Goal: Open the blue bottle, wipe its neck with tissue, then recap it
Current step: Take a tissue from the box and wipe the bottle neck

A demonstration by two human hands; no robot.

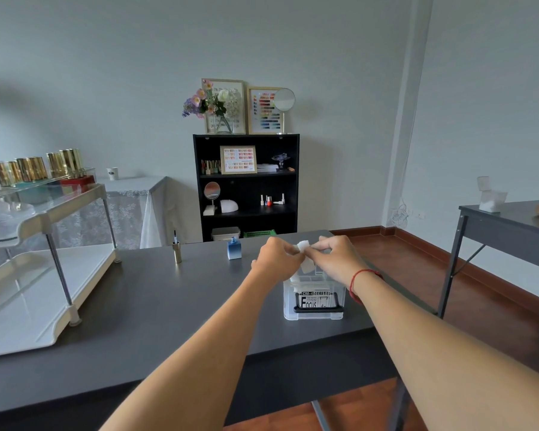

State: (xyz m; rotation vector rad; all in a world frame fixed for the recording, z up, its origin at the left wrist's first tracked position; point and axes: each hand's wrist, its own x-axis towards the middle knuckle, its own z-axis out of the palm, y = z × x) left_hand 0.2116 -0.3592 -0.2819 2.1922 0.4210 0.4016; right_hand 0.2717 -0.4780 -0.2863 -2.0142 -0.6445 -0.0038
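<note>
The small square blue bottle [234,250] stands uncapped on the dark grey table [156,309], near its far edge. Its gold cap [177,251] stands upright to the left, brush pointing up. My left hand [277,258] and my right hand [333,259] are raised together above a clear plastic box [314,298] to the right of the bottle. Both pinch a piece of white tissue [303,246] between their fingertips, and more tissue hangs below the hands toward the box.
A white two-tier rack [44,275] holding gold-capped bottles fills the table's left side. A black shelf unit [246,185] stands against the far wall. A second dark table [511,222] is at the right, with wood floor between.
</note>
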